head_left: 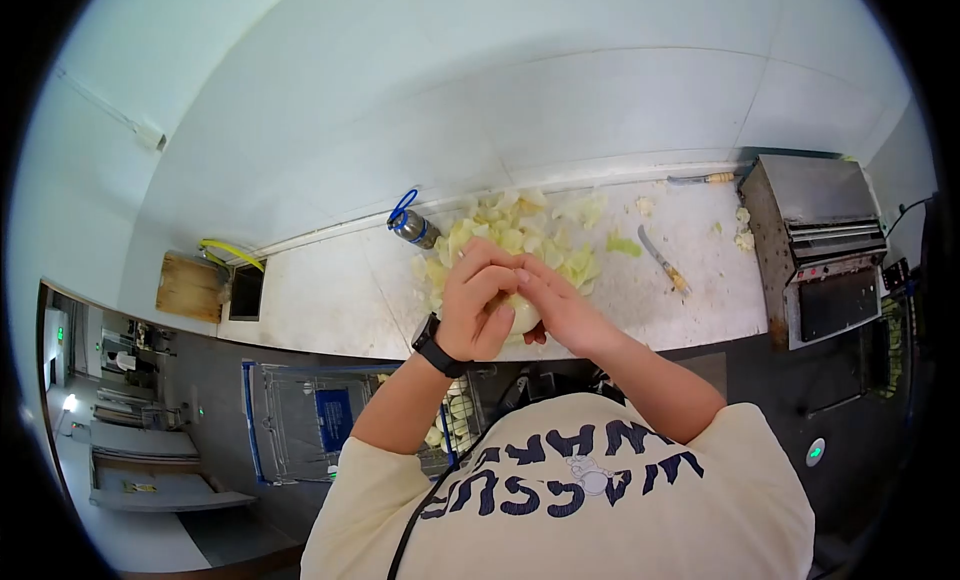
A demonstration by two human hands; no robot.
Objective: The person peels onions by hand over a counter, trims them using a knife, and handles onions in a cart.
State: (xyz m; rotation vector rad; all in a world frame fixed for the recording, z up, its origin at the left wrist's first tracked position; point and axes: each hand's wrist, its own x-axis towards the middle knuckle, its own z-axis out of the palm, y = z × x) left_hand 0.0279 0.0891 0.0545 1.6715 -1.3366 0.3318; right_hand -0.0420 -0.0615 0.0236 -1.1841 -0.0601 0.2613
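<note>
A pale, round cabbage [523, 317] is held over the front edge of the white counter [345, 305]. My left hand [482, 298], with a dark watch at the wrist, curls over its left and upper side. From the right, my right hand [562, 308] wraps round it, and the fingers of both hands meet at the top. Most of the cabbage is hidden under them. Just beyond lies a heap of loose yellow-green leaves [520, 222], spread across the counter.
Left of the leaves stands a bottle [421, 232] with a blue loop. Right of them lies a curved knife [662, 259], with another knife [702, 179] by the wall. A metal machine [812, 215] occupies the right end. Below the counter stands a cart [285, 420] with several cabbages [457, 416].
</note>
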